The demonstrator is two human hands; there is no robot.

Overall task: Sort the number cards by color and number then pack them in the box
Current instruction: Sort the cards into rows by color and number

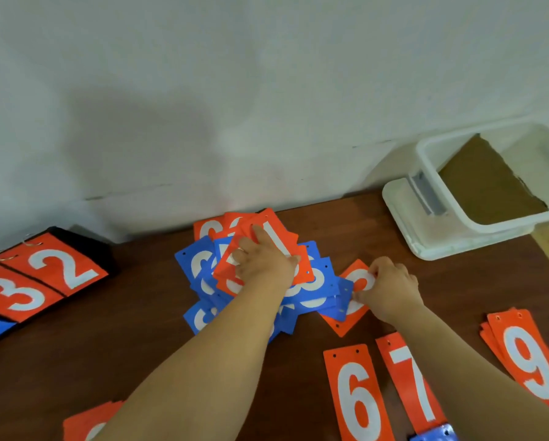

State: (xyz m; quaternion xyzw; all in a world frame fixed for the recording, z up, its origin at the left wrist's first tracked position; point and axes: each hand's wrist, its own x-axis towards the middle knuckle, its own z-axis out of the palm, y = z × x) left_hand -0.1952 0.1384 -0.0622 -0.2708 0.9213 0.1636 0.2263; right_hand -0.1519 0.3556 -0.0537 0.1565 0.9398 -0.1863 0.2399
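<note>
The messy pile (197,265) of red and blue number cards sits mid-worktop (123,345), close to the wall. The left hand (263,261) lies flat on top of it, fingers stretched over a red 1 card (286,233). Looks to me like it's pinning the heap so nothing slides. Its grip is wide and holds nothing.

The right hand (389,289) has a narrow pinch grip on a red card (354,275) that pokes out from under the blue ones at the pile's right edge. My guess is the plan is to tug it free while the other hand holds the rest down. Its number is half covered, so I can't tell what it is.

Counts:
- 3 sorted red spots at the front right: a red 6 (356,393), a red 7 (410,383) just beside it, and a red 9 stack (527,361) further right with at least 2 more card edges peeking out under it.
- 1 blue scrap (435,436) shows below the 7.
- 1 more red card, the bottom-left card (82,424), is mostly hidden by the arm.
- The pile is too overlapped to count.
- 1 white box (505,226) sits back right on what looks like its lid (400,211). There are 0 cards in it, just a brown sheet (489,186).
- 1 flip scoreboard (54,272) on the left shows 3 and 2.

Packing isn't started, and I'd say the sorting is at an early stage.
</note>
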